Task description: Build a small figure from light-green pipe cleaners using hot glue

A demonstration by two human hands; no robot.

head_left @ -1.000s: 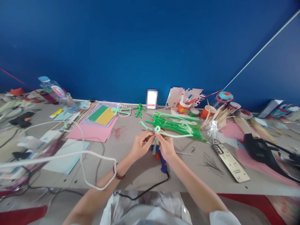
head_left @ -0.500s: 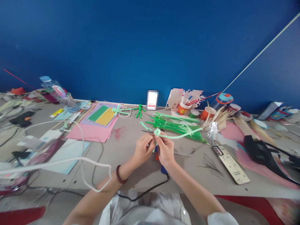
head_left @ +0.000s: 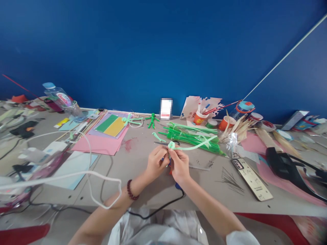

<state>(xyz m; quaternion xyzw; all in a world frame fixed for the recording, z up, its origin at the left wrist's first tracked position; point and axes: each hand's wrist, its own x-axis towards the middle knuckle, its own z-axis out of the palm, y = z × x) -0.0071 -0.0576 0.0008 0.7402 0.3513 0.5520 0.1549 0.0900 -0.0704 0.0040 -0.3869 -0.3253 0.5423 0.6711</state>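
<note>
Both of my hands meet over the middle of the table around a mint-green pipe cleaner (head_left: 191, 148). One end of it is wound into a small round coil between the fingertips, and its long tail reaches out to the right. My left hand (head_left: 157, 162) is closed, fingers curled in just below the coil. The thumb and fingers of my right hand (head_left: 180, 166) pinch the coil from the right side. Under the hands lies a blue and orange tool (head_left: 178, 185) with a black cord, mostly hidden. Scissors (head_left: 160, 143) lie just behind the hands, partly covered.
Behind my hands lies a bundle of green pipe cleaners (head_left: 189, 134). A green stick figure (head_left: 152, 121) stands by the wall. On the right are a phone (head_left: 252, 180) and thin dark wires (head_left: 231, 182); pink paper (head_left: 99, 144) and a white cable (head_left: 89, 173) lie left.
The pipe cleaner's free tail has shifted slightly left and up at its tip. More of the scissors' handle shows behind the coil. Both hands have hardly moved and keep their hold.
</note>
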